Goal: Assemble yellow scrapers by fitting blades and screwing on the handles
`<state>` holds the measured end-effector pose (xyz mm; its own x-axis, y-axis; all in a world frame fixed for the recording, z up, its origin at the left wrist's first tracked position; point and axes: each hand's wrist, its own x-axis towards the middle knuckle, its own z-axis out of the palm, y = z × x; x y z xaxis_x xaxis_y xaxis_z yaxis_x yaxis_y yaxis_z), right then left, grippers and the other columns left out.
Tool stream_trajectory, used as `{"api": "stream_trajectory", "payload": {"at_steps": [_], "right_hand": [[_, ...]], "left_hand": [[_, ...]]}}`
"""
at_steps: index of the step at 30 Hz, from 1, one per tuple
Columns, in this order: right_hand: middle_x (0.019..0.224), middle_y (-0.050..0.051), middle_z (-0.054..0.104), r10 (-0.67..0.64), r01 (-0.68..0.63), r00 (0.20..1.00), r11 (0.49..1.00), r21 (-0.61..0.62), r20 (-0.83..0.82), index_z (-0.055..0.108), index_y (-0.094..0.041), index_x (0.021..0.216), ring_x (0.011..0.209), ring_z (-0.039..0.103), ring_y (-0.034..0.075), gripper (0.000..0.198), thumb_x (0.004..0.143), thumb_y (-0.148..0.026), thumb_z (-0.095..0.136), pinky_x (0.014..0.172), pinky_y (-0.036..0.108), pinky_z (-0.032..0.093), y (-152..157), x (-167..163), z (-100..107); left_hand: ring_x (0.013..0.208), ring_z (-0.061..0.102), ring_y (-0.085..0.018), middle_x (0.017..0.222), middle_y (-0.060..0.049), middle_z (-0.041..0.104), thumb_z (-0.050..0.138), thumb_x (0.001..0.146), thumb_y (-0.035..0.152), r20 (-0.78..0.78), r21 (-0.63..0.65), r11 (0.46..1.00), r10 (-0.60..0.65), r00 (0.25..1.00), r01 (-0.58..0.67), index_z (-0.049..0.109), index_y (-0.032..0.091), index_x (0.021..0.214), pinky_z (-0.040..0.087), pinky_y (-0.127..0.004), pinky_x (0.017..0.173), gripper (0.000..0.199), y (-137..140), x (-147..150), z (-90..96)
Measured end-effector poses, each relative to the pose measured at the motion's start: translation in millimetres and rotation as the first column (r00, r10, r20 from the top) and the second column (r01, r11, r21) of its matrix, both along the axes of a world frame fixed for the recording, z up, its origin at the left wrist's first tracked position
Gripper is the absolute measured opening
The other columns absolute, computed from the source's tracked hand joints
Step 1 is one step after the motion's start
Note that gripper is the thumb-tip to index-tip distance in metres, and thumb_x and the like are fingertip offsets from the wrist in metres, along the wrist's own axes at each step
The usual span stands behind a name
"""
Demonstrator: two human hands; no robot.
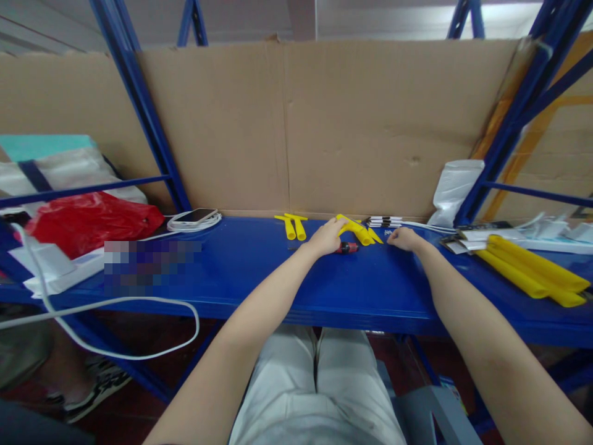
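My left hand (pixel 328 237) is closed on a yellow plastic tube-shaped piece (pixel 360 232) with a crossbar at its far end. Beneath that hand lies a screwdriver (pixel 347 248) with a red and black handle. My right hand (pixel 403 238) rests low over the blue shelf top with its fingers pinched; whatever is between them is hidden. Small silvery bits (pixel 388 233), too small to name, lie beside its fingertips. Two more yellow T-shaped pieces (pixel 295 227) lie side by side left of my left hand.
Black-and-white strips (pixel 385 221) lie behind my right hand. Large yellow tubes (pixel 532 269) are at the right, near a white power strip (pixel 563 245). A phone (pixel 200 215) on a coiled white cable and a red bag (pixel 92 222) are at the left. Cardboard (pixel 347 130) walls the back.
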<state>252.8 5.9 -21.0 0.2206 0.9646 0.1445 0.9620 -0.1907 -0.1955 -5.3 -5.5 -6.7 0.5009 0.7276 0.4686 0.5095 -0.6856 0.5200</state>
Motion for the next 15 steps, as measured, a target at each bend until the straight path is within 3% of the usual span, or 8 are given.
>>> {"api": "stream_trajectory", "payload": {"at_steps": [3,6,10,15], "right_hand": [[0.079,0.007,0.068,0.000,0.001,1.000,0.999,0.055,-0.021,0.069,-0.017,0.069,0.087,0.062,0.022,0.012,0.068,-0.018,0.057,0.079,0.030,0.047,-1,-7,4],[0.084,0.008,0.068,0.116,-0.080,0.977,0.977,0.198,-0.179,0.067,-0.014,0.071,0.088,0.062,0.020,0.012,0.070,-0.017,0.055,0.081,0.029,0.045,-8,-24,12],[0.082,0.004,0.067,0.319,-0.137,0.841,0.907,0.398,-0.437,0.063,-0.016,0.072,0.080,0.060,0.016,0.011,0.073,-0.023,0.055,0.077,0.027,0.045,-21,-53,23],[0.073,0.002,0.063,0.414,-0.186,0.727,0.886,0.424,-0.548,0.059,-0.017,0.065,0.070,0.055,0.013,0.008,0.069,-0.024,0.058,0.073,0.026,0.044,-28,-73,27]], "left_hand": [[0.111,0.050,-0.024,0.113,-0.009,0.054,0.044,0.067,-0.004,-0.048,0.052,0.999,-0.005,0.999,0.008,0.056,0.020,0.112,0.038,-0.032,0.095,0.052,0,-1,-3.2],[0.109,0.052,-0.023,0.114,-0.009,0.053,0.042,0.069,-0.004,-0.090,0.094,0.996,0.003,0.996,0.006,0.056,0.021,0.113,0.039,-0.031,0.094,0.053,-2,0,-4.5],[0.102,0.055,-0.024,0.113,-0.011,0.052,0.040,0.074,-0.002,-0.160,0.141,0.990,0.051,0.986,-0.028,0.055,0.021,0.115,0.040,-0.033,0.090,0.050,-11,5,-3.4],[0.103,0.054,-0.027,0.114,-0.012,0.049,0.040,0.076,-0.001,-0.184,0.174,0.982,0.112,0.977,-0.080,0.052,0.020,0.120,0.040,-0.033,0.088,0.050,-20,11,-2.6]]}}
